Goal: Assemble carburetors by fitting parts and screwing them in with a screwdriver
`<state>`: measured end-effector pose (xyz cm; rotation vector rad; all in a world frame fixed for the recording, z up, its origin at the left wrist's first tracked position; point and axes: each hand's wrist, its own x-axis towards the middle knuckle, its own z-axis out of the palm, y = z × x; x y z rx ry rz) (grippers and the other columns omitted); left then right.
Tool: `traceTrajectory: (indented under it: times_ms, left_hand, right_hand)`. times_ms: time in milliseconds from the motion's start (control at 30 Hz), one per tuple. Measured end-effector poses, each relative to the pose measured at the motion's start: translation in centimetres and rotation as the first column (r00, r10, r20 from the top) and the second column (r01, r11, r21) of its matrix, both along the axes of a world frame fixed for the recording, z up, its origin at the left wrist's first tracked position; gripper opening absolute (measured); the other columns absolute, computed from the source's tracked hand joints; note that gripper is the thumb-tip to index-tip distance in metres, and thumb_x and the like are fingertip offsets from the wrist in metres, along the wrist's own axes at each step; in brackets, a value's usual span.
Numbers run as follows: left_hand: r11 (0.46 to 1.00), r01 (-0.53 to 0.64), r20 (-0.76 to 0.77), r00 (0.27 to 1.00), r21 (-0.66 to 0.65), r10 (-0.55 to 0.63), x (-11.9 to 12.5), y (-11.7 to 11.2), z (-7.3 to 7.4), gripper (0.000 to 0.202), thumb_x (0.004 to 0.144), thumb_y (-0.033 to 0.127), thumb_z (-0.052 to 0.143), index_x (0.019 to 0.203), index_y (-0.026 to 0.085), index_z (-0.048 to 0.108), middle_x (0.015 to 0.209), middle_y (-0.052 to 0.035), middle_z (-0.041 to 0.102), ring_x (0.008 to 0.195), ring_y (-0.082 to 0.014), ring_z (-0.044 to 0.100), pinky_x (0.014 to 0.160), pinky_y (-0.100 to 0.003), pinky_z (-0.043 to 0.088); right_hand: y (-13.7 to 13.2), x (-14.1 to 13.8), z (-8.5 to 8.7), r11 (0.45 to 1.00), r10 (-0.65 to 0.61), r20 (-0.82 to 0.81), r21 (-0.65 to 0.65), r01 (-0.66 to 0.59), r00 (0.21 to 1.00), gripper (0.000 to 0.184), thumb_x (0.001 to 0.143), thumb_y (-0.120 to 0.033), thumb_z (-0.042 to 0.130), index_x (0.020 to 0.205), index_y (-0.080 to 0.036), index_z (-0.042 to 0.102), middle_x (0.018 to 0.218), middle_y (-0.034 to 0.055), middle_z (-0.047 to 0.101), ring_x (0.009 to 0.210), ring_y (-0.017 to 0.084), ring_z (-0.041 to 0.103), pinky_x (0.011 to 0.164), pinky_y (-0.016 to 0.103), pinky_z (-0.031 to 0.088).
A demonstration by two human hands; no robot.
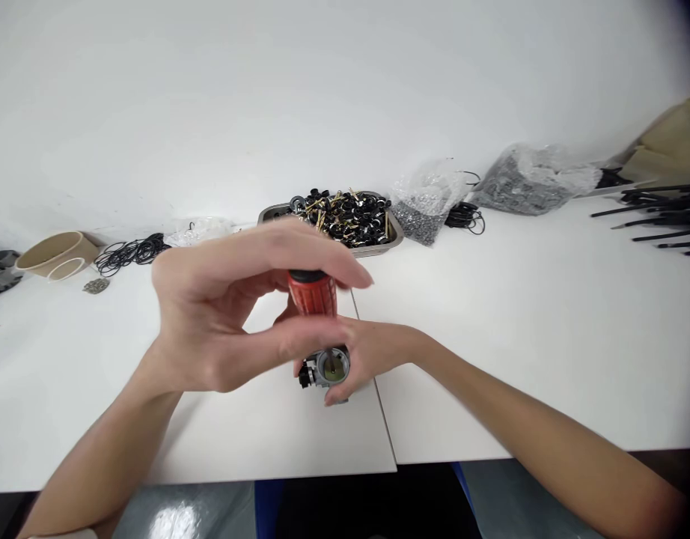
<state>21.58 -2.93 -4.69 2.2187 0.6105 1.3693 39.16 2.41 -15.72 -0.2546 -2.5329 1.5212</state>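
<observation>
My left hand (227,307) is raised over the white table, its thumb and fingers closed round the red handle of a screwdriver (313,292) that stands upright. The shaft runs down into a small grey metal part (326,368) on the table. My right hand (373,352) reaches in from the right and grips that metal part, fingers curled about it. A black knob sticks out on the part's left side.
A metal tray (390,241) of black and brass small parts stands behind my hands. Plastic bags of dark pieces (527,180) lie to its right, black rods (659,213) at the far right. Black rubber rings (129,253) and tape rolls (56,254) sit at left. A seam (373,374) divides two tabletops.
</observation>
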Motion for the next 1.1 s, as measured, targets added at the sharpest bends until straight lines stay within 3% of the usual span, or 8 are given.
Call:
traceTrajectory:
  times_ms: [100,300,467,600,700,833,967,1100]
  left_hand:
    - [0.999,-0.003,0.054,0.999,0.051,0.0,0.4,0.5,0.6,0.021,0.075,0.022,0.077,0.097,0.019,0.077,0.075,-0.0021,0.069,0.079,-0.014,0.063,0.055,-0.026,0.054]
    - [0.976,0.111,-0.074,0.989,-0.187,-0.126,0.1,1.2,1.7,0.036,0.088,0.015,0.061,0.121,0.028,0.066,0.099,-0.0003,0.072,0.083,-0.0165,0.071,0.077,-0.034,0.065]
    - [0.987,0.081,-0.081,0.992,-0.136,-0.092,-0.3,1.1,1.3,0.026,0.081,0.024,0.071,0.107,0.025,0.073,0.098,-0.0051,0.073,0.089,-0.0196,0.07,0.072,-0.032,0.065]
    - [0.985,0.058,-0.005,0.998,-0.164,-0.06,-0.6,0.8,0.9,0.03,0.082,0.023,0.07,0.111,0.026,0.071,0.087,-0.0052,0.072,0.085,-0.0188,0.07,0.068,-0.031,0.065]
    - [0.958,0.117,-0.03,0.991,-0.26,-0.129,-1.0,0.7,1.0,0.029,0.089,0.023,0.06,0.117,0.023,0.068,0.096,-0.0081,0.072,0.086,-0.0189,0.07,0.074,-0.034,0.066]
    - [0.96,0.146,-0.001,0.989,-0.239,-0.151,-1.2,0.9,0.8,0.022,0.082,0.026,0.07,0.103,0.024,0.073,0.1,-0.0066,0.07,0.08,-0.017,0.07,0.068,-0.03,0.064]
    - [0.946,0.15,0.066,0.988,-0.287,-0.136,-1.1,0.8,0.6,0.042,0.082,0.027,0.071,0.123,0.027,0.063,0.094,-0.0046,0.07,0.084,-0.0184,0.071,0.072,-0.032,0.065]
    - [0.899,0.203,0.076,0.979,-0.388,-0.188,-1.2,0.7,0.7,0.069,0.084,0.026,0.069,0.145,0.031,0.036,0.098,-0.0048,0.071,0.087,-0.0206,0.072,0.077,-0.038,0.066]
  right_hand:
    - [-0.1,0.0,0.2,1.0,-0.004,0.004,0.013,0.004,1.0,0.043,0.073,-0.036,0.081,0.113,-0.027,0.068,0.136,0.0044,0.046,0.13,0.024,0.042,0.111,0.035,0.038]
    - [-0.2,0.0,0.6,0.999,-0.016,0.001,0.041,0.016,1.0,0.04,0.073,-0.034,0.081,0.11,-0.028,0.068,0.142,0.0035,0.039,0.133,0.023,0.038,0.111,0.036,0.038]
    - [-0.3,0.0,0.6,0.999,-0.016,0.036,0.048,0.014,0.999,0.041,0.074,-0.038,0.081,0.112,-0.029,0.068,0.142,0.0034,0.039,0.133,0.025,0.039,0.11,0.038,0.039]
    - [0.4,0.8,1.1,0.998,0.009,0.109,0.063,-0.016,0.994,0.069,0.066,-0.042,0.086,0.129,-0.032,0.059,0.148,0.0034,0.035,0.14,0.027,0.031,0.114,0.04,0.035]
    - [1.8,2.4,3.4,0.996,-0.05,0.239,0.085,0.031,0.97,0.088,0.066,-0.043,0.086,0.143,-0.028,0.046,0.145,0.0065,0.044,0.138,0.029,0.037,0.113,0.042,0.037]
    - [3.1,4.4,9.8,0.95,-0.251,0.218,0.24,0.197,0.943,0.052,0.084,-0.039,0.071,0.132,-0.028,0.057,0.128,0.0045,0.061,0.114,0.025,0.059,0.095,0.04,0.052]
    - [1.5,4.4,15.4,0.786,-0.461,-0.22,0.348,0.511,0.86,0.02,0.092,-0.028,0.062,0.11,-0.024,0.068,0.105,0.0002,0.068,0.092,0.016,0.066,0.078,0.032,0.057]
    - [-1.1,3.2,16.6,0.661,-0.444,-0.505,0.373,0.651,0.74,0.007,0.091,-0.03,0.065,0.094,-0.032,0.07,0.098,-0.0047,0.067,0.094,0.016,0.066,0.075,0.03,0.06]
